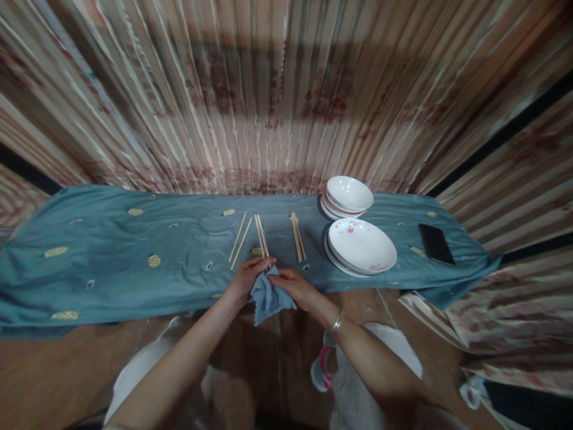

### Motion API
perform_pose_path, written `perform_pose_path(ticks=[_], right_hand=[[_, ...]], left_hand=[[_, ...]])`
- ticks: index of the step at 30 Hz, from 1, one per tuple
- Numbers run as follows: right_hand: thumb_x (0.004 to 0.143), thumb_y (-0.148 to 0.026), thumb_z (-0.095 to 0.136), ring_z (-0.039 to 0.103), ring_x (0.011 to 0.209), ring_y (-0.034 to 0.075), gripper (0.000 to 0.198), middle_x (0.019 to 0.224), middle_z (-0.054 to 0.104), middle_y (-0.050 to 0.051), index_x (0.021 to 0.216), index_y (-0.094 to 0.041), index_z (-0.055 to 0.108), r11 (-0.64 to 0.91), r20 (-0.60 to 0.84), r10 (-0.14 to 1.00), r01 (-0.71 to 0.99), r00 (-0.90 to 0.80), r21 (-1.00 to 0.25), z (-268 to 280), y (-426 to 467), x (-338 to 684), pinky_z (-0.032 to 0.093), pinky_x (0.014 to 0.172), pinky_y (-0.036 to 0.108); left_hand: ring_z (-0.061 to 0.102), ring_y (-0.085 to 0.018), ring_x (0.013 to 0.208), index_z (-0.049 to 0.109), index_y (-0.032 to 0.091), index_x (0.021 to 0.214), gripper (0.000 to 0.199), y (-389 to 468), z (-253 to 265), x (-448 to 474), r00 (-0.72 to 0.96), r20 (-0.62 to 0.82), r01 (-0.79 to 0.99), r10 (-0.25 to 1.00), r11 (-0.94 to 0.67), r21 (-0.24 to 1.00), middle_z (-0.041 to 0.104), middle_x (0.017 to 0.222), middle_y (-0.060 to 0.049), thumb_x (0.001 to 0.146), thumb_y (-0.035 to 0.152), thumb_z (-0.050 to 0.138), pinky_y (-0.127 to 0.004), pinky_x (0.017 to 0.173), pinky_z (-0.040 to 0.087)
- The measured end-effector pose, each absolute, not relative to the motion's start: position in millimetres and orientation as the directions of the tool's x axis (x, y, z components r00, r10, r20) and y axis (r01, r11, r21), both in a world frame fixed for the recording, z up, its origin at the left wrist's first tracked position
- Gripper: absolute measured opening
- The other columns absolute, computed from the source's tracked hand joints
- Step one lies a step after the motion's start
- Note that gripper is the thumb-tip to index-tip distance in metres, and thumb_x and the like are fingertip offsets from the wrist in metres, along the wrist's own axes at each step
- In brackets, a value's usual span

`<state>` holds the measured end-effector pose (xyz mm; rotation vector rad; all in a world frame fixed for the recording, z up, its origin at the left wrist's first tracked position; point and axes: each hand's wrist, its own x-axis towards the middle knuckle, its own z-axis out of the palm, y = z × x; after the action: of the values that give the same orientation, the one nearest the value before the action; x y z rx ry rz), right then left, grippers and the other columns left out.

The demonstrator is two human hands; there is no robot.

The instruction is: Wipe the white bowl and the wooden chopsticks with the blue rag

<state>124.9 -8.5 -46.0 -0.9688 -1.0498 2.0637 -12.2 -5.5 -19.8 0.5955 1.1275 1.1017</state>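
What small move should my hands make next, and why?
I'd probably slide the blue cloth along the held chopsticks: your left hand grips them near their closer ends, your right hand holds the cloth there, and their far lengths stick out uncovered.

One cloth, perhaps seven chopsticks

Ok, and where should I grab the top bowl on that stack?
Probably by the right rim of the top bowl, coming from the right: its lip flares outward and that side is open, while the stacked plates crowd its near side.
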Motion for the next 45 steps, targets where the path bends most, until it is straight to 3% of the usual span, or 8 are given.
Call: perform_pose_path(ticks=[8,12,16,21,25,32,39,45], right_hand=[[0.058,-0.053,0.075,0.051,0.053,0.009,0.042,0.059,0.062,-0.004,0.069,-0.014,0.066,-0.388,-0.331,0.752,0.023,-0.57,-0.922,-57,2,135,0.04,0.055,0.023],[0.061,-0.057,0.07,0.054,0.059,0.012,0.043,0.062,0.063,-0.002,0.072,-0.016,0.066,-0.325,-0.283,0.901,-0.08,-0.329,-0.942,-47,24,148,0.042,0.06,0.025],[0.067,-0.058,0.064,0.055,0.068,0.015,0.04,0.063,0.061,-0.002,0.068,-0.018,0.063,-0.243,-0.241,0.97,-0.269,-0.041,-0.932,-45,38,147,0.042,0.068,0.027],[0.061,-0.057,0.068,0.056,0.068,0.015,0.039,0.071,0.065,0.0,0.072,-0.019,0.063,-0.327,-0.28,0.945,-0.454,-0.169,-0.829,-44,35,131,0.044,0.065,0.026],[0.057,-0.049,0.073,0.048,0.053,0.01,0.034,0.06,0.059,-0.003,0.072,-0.02,0.063,-0.425,-0.317,0.902,-0.468,-0.293,-0.775,-42,31,119,0.039,0.05,0.022],[0.055,-0.044,0.074,0.042,0.046,0.008,0.031,0.051,0.053,-0.006,0.066,-0.019,0.06,-0.407,-0.335,0.913,-0.521,-0.231,-0.75,-41,41,113,0.035,0.044,0.021],[0.057,-0.039,0.073,0.046,0.051,0.008,0.027,0.056,0.055,-0.005,0.068,-0.018,0.06,-0.443,-0.337,0.895,-0.488,-0.293,-0.752,-44,40,104,0.038,0.052,0.022],[0.064,-0.04,0.068,0.046,0.05,0.009,0.023,0.055,0.054,-0.005,0.069,-0.019,0.059,-0.402,-0.322,0.914,-0.453,-0.246,-0.796,-47,39,96,0.036,0.049,0.022]], left_hand=[[0.068,-0.017,0.074,0.068,0.015,0.073,0.032,13,-13,-44,-0.169,-0.316,-0.478,0.934,0.202,0.855,0.072,0.068,-0.005,0.053,0.034,0.083,-0.027,0.073,0.051],[0.063,-0.013,0.056,0.067,0.014,0.074,0.036,13,-12,-45,-0.2,-0.3,-0.4,0.933,0.202,0.894,0.065,0.056,0.001,0.053,0.04,0.082,-0.025,0.061,0.05],[0.046,-0.006,0.04,0.067,0.014,0.076,0.039,5,-23,-25,-0.048,-0.299,-0.301,0.953,0.272,0.914,0.053,0.046,0.005,0.059,0.047,0.077,-0.018,0.041,0.033],[0.032,-0.002,0.036,0.065,0.014,0.071,0.04,-4,-35,-4,0.117,-0.35,-0.28,0.929,0.369,0.886,0.05,0.049,0.005,0.061,0.051,0.075,-0.019,0.037,0.018],[0.026,-0.002,0.036,0.059,0.014,0.061,0.038,-4,-35,3,0.181,-0.382,-0.3,0.906,0.421,0.856,0.046,0.046,0.005,0.061,0.048,0.075,-0.02,0.038,0.015],[0.028,-0.001,0.037,0.057,0.013,0.056,0.039,3,-39,6,0.138,-0.407,-0.334,0.903,0.43,0.839,0.05,0.049,0.003,0.06,0.047,0.076,-0.02,0.038,0.014],[0.022,-0.001,0.035,0.054,0.014,0.054,0.041,2,-44,0,0.152,-0.429,-0.391,0.891,0.452,0.801,0.041,0.044,0.007,0.061,0.048,0.075,-0.02,0.038,0.013],[0.029,-0.001,0.036,0.059,0.012,0.057,0.038,-3,-44,-1,0.063,-0.445,-0.428,0.893,0.427,0.797,0.052,0.05,0.002,0.058,0.046,0.077,-0.019,0.037,0.018]])
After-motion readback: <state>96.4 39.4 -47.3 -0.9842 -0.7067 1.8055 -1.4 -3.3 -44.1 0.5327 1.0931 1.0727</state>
